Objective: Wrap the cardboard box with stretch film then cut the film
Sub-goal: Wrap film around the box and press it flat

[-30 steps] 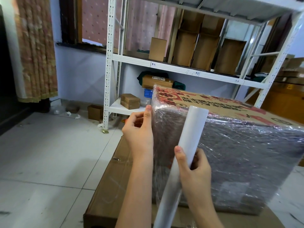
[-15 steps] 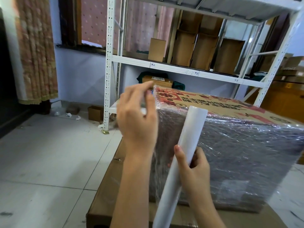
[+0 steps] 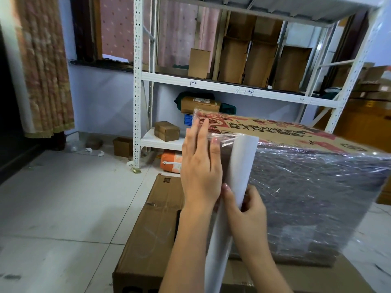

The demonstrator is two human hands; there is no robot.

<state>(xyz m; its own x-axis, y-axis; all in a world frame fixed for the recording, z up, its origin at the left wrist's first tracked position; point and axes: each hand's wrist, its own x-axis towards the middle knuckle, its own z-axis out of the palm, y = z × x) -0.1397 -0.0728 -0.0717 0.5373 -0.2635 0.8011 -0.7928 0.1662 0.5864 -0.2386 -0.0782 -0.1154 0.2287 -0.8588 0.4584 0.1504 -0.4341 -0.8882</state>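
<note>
A large cardboard box (image 3: 306, 142) with red print on top stands in front of me, its sides covered in shiny stretch film (image 3: 313, 199). A long white film roll (image 3: 237, 172) leans upright against its near left corner. My right hand (image 3: 247, 210) grips the roll around its middle. My left hand (image 3: 201, 166), fingers straight, lies flat against the box's left corner beside the roll, where a short strip of film runs from the roll's top to the corner.
The wrapped box rests on a flat brown carton (image 3: 152, 235) lying on the tiled floor (image 3: 59, 199). A white metal shelf rack (image 3: 137, 81) with several cardboard boxes stands behind. A curtain (image 3: 44, 66) hangs at the left.
My left hand rose from pinching at the box corner, opened, and now lies flat against the corner. The roll and my right hand stayed nearly in place.
</note>
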